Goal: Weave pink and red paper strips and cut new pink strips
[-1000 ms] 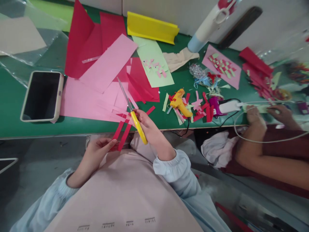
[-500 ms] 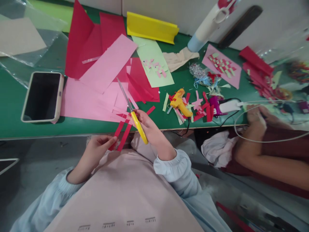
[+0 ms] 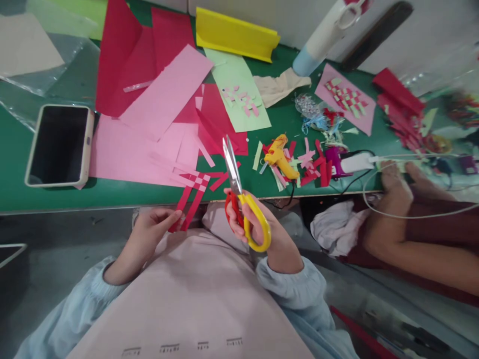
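A green tabletop (image 3: pixel 13 164) runs along a pale wall (image 3: pixel 292 25), with a yellow glue gun (image 3: pixel 281 158) lying among cut paper scraps. Left of the glue gun, the woven paper strips (image 3: pixel 201 182), red and pink, reach over the table's front edge. The person's left hand (image 3: pixel 151 227) pinches their red ends between thumb and fingers. Nearer the person than the glue gun and slightly left, the right hand (image 3: pixel 249 224) is curled around the handles of the scissors (image 3: pixel 233 172), whose blades stand slightly parted, pointing up and away. Far left of the glue gun lies a phone (image 3: pixel 59 144); beyond the gun, a folded yellow sheet (image 3: pixel 235 34) sits against the wall. Right of it, a co-worker's hands (image 3: pixel 394 179) are at the same table. Grey floor (image 3: pixel 67 239) shows below, left of the glue gun.
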The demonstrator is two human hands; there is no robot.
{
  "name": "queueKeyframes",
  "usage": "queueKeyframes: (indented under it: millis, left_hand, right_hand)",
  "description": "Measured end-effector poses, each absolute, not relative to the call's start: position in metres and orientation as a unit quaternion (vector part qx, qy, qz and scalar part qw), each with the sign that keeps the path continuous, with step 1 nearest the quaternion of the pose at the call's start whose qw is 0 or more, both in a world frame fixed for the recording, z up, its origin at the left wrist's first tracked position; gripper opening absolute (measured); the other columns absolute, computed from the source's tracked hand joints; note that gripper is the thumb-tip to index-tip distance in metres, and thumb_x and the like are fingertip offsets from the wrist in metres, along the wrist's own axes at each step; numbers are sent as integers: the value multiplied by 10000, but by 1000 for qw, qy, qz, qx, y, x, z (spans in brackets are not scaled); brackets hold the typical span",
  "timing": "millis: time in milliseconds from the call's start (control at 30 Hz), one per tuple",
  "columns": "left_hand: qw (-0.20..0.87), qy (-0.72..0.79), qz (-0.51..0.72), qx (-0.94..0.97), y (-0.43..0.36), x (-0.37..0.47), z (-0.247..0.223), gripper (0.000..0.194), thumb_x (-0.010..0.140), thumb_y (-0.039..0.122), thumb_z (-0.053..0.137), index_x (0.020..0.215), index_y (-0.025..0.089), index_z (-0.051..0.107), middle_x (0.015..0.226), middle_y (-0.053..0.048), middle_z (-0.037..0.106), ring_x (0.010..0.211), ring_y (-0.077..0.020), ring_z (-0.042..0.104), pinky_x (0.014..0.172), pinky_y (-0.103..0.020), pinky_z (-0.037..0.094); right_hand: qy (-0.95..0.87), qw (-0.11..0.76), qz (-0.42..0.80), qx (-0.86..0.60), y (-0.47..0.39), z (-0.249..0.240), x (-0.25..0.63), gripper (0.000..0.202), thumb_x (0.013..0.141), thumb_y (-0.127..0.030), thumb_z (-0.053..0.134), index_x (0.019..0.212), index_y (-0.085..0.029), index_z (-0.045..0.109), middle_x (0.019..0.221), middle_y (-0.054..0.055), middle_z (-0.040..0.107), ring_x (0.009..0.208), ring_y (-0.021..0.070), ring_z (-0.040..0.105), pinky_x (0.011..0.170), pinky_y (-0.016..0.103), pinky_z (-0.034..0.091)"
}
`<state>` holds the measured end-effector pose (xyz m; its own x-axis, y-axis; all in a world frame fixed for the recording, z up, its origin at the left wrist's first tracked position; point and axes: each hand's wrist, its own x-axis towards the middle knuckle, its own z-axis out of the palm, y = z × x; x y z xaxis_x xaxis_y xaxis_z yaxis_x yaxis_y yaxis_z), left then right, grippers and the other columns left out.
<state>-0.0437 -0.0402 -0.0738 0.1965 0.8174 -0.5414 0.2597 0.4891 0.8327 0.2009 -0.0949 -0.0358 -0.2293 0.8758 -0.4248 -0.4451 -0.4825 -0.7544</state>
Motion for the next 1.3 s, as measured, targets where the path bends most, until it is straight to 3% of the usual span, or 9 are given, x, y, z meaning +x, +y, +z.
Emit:
queueKeyframes:
  millis: [233, 400, 600, 767, 933, 1167, 1300]
  left_hand:
    - [598, 617, 204, 470, -42, -40, -70, 496, 657, 698, 764, 642, 202, 760, 664, -58, 722, 639, -204, 602, 603, -293, 479]
    - [589, 609, 201, 492, -41, -42, -75, 455, 708, 646, 734, 607, 202, 719, 639, -40, 693, 611, -179, 579, 588, -276, 454]
    - [595, 593, 187, 510, -39, -45, -83, 401, 719, 595, 745, 706, 194, 746, 692, -48, 728, 638, -194, 609, 602, -285, 481]
    - [610, 583, 189, 502, -39, -45, -84, 391, 708, 572, 760, 771, 186, 756, 748, -59, 752, 660, -190, 628, 625, -283, 491]
    - [629, 573, 184, 493, -39, -46, -85, 372, 705, 546, 767, 812, 190, 776, 810, -76, 787, 716, -210, 676, 657, -284, 501]
    - [620, 577, 170, 504, -40, -49, -85, 342, 747, 541, 733, 764, 205, 797, 758, -63, 785, 696, -214, 670, 648, -285, 492]
    - [616, 585, 175, 498, -39, -49, -83, 336, 733, 530, 735, 735, 201, 800, 746, -62, 778, 701, -212, 657, 655, -282, 495]
  right_hand:
    - [-167, 372, 795, -448, -136, -51, 204, 472, 875, -541, 694, 1222, -303, 480, 869, -24, 484, 535, 65, 370, 424, 214, 287]
    - [-210, 339, 785, -475, -150, -66, 206, 571, 822, -500, 741, 1239, -291, 411, 842, -30, 498, 555, 82, 387, 447, 220, 276]
    - [-323, 307, 669, -595, -158, -69, 203, 601, 735, -342, 825, 1128, -252, 380, 795, -50, 548, 635, 99, 475, 585, 231, 375]
    - [-353, 272, 646, -620, -163, -68, 206, 528, 749, -390, 816, 1017, -244, 385, 738, -51, 573, 598, 102, 457, 567, 240, 345]
    - [-330, 300, 647, -618, -166, -73, 208, 536, 730, -458, 831, 969, -244, 400, 732, -41, 599, 521, 84, 424, 490, 233, 291]
    - [-287, 346, 649, -614, -163, -73, 210, 503, 693, -414, 847, 897, -244, 420, 764, -1, 659, 630, 120, 571, 543, 238, 388]
    - [-267, 356, 664, -601, -159, -71, 210, 426, 735, -409, 788, 915, -239, 441, 761, 0, 653, 539, 89, 491, 463, 215, 326]
